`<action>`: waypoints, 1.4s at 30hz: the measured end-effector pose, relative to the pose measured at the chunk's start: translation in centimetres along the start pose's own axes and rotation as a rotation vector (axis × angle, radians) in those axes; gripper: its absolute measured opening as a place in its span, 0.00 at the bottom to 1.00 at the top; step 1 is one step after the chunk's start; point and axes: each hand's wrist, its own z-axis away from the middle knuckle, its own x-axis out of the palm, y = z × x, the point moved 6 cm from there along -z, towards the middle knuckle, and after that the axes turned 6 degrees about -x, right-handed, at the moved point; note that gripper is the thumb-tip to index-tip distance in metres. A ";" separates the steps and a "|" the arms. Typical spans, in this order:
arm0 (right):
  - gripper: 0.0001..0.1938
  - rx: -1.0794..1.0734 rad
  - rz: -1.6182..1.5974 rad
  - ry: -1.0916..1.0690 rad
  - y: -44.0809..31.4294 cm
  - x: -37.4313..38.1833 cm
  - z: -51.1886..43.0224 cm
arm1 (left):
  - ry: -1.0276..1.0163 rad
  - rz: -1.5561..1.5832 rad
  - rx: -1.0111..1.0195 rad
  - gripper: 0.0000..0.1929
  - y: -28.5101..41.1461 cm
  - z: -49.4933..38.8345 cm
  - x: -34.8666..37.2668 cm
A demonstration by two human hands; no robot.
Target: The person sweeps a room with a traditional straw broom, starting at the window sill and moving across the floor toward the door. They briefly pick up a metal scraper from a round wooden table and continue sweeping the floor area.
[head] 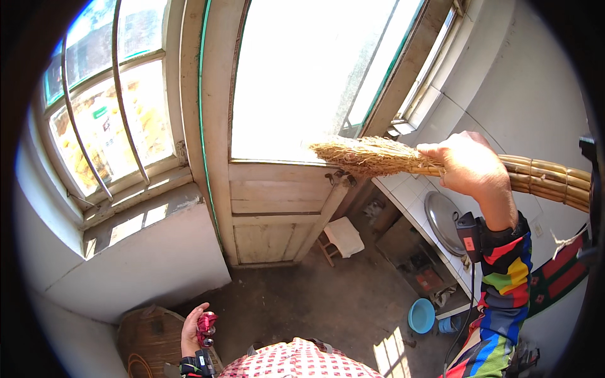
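My right hand [472, 163] is raised and closed around a natural-fibre broom [543, 179] of bundled stalks tied with bands. Its brush end [364, 155] points left, in front of the half-glazed wooden door [276, 189]; whether it touches the door cannot be told. The handle runs off to the right rim. Low at the left, my left hand [190, 330] holds a crumpled dark red item [206, 326] with shiny rounded parts; what it is stays unclear. A checked garment [298, 359] covers my front.
A tiled counter [413, 212] with a round metal lid [443, 222] lines the right wall. Below are a blue basin [421, 315] and a small covered stool [344, 237]. A barred window [142, 104] is at left. Beside my left hand stands a round woven-looking surface [146, 330].
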 end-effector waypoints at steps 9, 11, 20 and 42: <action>0.09 -0.041 0.028 0.132 -1.0 1.8 -1.8 | -0.027 -0.007 0.009 0.17 0.2 -0.2 -0.2; 0.10 -0.215 -0.030 0.244 -1.8 2.2 -2.2 | -0.005 -0.020 0.007 0.17 0.1 -0.5 -0.5; 0.23 -0.010 0.071 0.063 -2.1 1.9 -2.8 | 0.018 -0.007 -0.007 0.17 0.4 0.7 -1.1; 0.35 0.243 -1.080 0.220 -21.4 31.6 5.4 | 0.215 0.012 0.039 0.16 0.7 6.4 -5.2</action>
